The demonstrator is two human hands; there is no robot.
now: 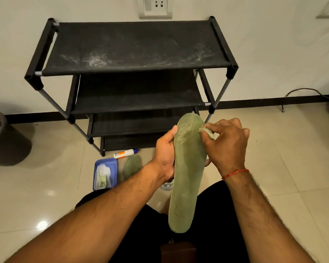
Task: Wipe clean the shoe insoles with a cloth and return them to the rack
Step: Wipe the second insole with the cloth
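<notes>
Wiping is the step in hand, judging by the grip. The left hand [165,154] holds the green insole [188,168] by its middle, thumb along the left edge and fingers curled behind it, with one fingertip showing past the right edge. The insole is in the air over the person's lap, toe end up toward the rack [133,46] and heel toward the body. The right hand [226,145] pinches a small wad of cloth [207,132] between thumb and curled fingers, and the wad touches the right edge of the toe end.

To do this well, the left hand should brace from behind wherever the cloth presses, since the insole looks thin and likely to flex. Long strokes from toe to heel would cover more than dabbing at the edge. The wad is small, so opening it out or turning it to a fresh face would help. The mesh-textured toe patch may hold dirt and want firmer rubbing.

A second insole [132,166] lies on the floor [55,186] just beside a blue tray [114,162] with a bottle [124,153] near it, so the task looks no more than partway done. The rack's top shelf is dusty, which could soil a clean insole.
</notes>
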